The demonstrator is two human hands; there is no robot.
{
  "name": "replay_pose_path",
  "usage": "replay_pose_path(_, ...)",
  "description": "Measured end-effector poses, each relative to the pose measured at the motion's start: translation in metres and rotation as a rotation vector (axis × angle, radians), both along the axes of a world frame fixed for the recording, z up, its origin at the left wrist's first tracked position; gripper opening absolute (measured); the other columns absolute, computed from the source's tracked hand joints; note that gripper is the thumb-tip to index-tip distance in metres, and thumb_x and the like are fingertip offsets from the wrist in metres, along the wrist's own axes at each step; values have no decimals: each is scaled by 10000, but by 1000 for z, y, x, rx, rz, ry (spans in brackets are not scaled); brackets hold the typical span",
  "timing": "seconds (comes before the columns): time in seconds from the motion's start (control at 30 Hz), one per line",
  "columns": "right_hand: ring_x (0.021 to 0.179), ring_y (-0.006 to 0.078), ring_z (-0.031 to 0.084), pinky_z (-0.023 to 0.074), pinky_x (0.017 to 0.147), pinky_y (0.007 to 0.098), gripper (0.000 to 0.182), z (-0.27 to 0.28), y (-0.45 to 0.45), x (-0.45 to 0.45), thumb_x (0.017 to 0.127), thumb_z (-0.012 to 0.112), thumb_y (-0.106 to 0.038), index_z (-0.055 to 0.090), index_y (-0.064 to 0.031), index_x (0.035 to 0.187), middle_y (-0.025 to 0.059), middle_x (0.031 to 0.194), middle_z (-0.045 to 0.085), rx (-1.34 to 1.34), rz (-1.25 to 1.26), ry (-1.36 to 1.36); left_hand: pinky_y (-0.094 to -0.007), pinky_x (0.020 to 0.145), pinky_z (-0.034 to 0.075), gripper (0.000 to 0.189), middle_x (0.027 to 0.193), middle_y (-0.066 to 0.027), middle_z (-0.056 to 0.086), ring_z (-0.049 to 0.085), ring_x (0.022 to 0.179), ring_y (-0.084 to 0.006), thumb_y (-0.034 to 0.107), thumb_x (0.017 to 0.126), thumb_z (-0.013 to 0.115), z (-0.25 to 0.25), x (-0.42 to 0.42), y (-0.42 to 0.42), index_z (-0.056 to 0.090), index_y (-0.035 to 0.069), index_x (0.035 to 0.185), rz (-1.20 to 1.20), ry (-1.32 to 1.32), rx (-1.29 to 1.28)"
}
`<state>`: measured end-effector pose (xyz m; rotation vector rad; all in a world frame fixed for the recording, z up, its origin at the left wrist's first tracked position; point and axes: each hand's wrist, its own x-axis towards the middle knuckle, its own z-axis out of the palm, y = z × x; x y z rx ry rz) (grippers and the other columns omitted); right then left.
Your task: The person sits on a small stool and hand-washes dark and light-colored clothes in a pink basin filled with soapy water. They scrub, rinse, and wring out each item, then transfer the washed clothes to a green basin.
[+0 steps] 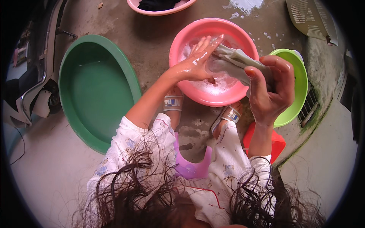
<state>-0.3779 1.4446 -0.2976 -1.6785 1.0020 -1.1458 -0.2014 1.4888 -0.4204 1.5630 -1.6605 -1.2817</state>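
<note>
My right hand grips a wet grey-green cloth and holds it up at the right rim of a pink plastic basin. The cloth slants down to the left over the basin, its far end close to my left fingertips. Wet and spread wide, my left hand is above the basin with its fingers apart. Whether it touches the cloth is hard to tell. Sudsy water with white foam fills the basin's bottom.
A large green tub stands left, beside a parked scooter. To the right are a lime-green basin, a red plastic container, a drain grate and a slotted basket. Ahead, another pink basin holds dark fabric.
</note>
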Motion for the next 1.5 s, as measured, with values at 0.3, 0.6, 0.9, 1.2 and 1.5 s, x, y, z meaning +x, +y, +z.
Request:
replay_pose_path(0.3,846,360,605,494,717,443,279,-217,9,-28,715,639,12,595,-73,978,155,897,582,72,205,686,-462,1142,211,1174,1500,-335,123,113,1414,-453,66,608,840,-36,-8,6,112,216,1517,104,-262,248)
replay_pose_path(0.6,780,259,652,500,688,340,228,-101,14,-14,779,562,68,584,14,1000,161,838,649,479,284,283,-572,1128,159,877,1527,-206,230,97,1435,-405,161,680,779,-58,-27,-13,357,235,1446,-287,-35,150)
replay_pose_path(0.9,928,133,576,483,818,285,222,-113,2,-89,968,524,-157,540,6,1118,69,1008,601,678,-201,-155,-322,862,451,411,1150,-96,611,567,971,-168,18,718,701,-29,-31,-17,616,10,1120,135,687,207)
replay_pose_path(1.2,1010,268,607,519,892,427,573,-216,10,-35,910,533,-524,465,-42,1211,154,1134,566,1507,-15,-733,-287,761,487,368,910,-116,677,601,810,-124,146,689,801,0,-58,2,646,-10,984,80,423,143)
replay_pose_path(1.5,1138,305,557,480,931,460,643,-167,33,-24,846,666,-329,389,-54,1358,173,1259,529,1433,293,-692,-301,817,532,575,926,-79,672,656,830,-157,485,779,737,-80,-34,-15,621,6,1075,380,1165,747)
